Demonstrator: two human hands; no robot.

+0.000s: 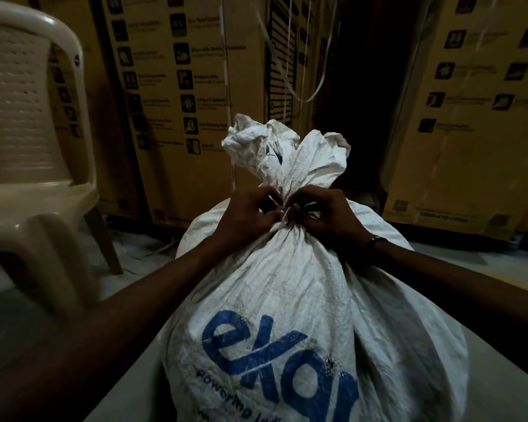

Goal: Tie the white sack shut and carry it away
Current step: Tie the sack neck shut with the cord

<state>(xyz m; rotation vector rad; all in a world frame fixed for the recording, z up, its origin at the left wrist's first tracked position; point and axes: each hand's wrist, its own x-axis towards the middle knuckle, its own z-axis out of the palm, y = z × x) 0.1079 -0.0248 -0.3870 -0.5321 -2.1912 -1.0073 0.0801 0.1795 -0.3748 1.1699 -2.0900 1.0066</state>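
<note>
Dim storeroom: tall cardboard cartons (pixel 195 86) stacked along the back, a cream plastic chair (pixel 34 141) to the left, loose strapping bands (pixel 290 56) hanging in front of the boxes. White sack (pixel 302 300) with blue lettering stands upright, filling the lower centre of my view, long axis running straight up toward the cartons. Its gathered neck (pixel 284 214) sits at the top, with the loose mouth flaring above it. Both hands meet at that neck, one on each side, equally near. Left hand (pixel 244 217) has its fingers curled in, pinching at the cinched fabric; right hand (pixel 323 214) mirrors it, fingertips pinched together at the same spot. A thin pale strip (pixel 285 213) shows between the fingertips, likely the tie, though I cannot tell in this light whether a knot is formed. I read the grip on both sides as clamped on the neck, not spread. Tying looks under way and unfinished; lifting has not begun. The pull that tightens the knot should go outward, left and right, across the sack's upright axis.
</note>
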